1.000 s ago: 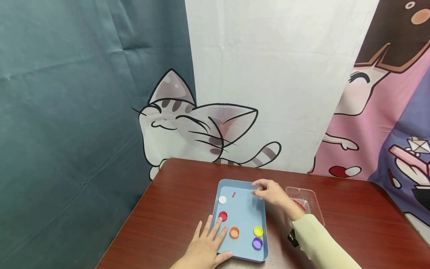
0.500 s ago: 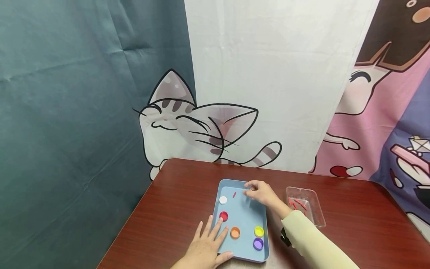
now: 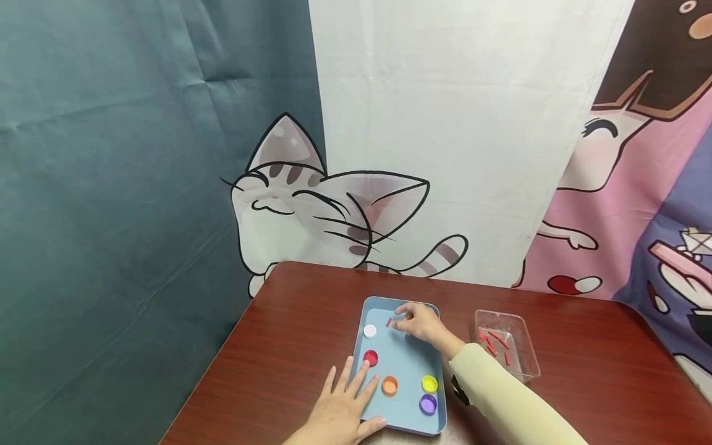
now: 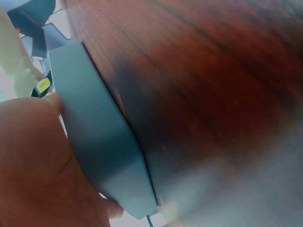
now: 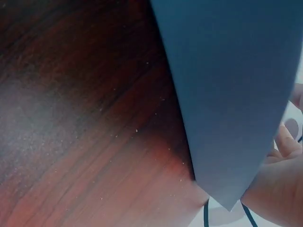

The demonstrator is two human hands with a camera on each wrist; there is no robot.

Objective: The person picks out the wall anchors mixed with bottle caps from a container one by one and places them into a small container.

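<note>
A light blue tray lies on the table before me. My left hand rests on its near left edge, fingers spread, one fingertip by the red cap. Over the tray's far part is my right hand, thumb and forefinger parted just right of a short red stick. Nothing shows between those fingertips. Several small round caps sit in the tray: white, orange, yellow and purple. Both wrist views mostly show the tray's outer wall.
To the right of the tray stands a clear plastic box with several red sticks inside. The dark red wooden table meets printed curtains at its back and left.
My right hand has moved left across the tray to the lone red stick, uncovering the sticks in the clear box. The left hand stays in place.
</note>
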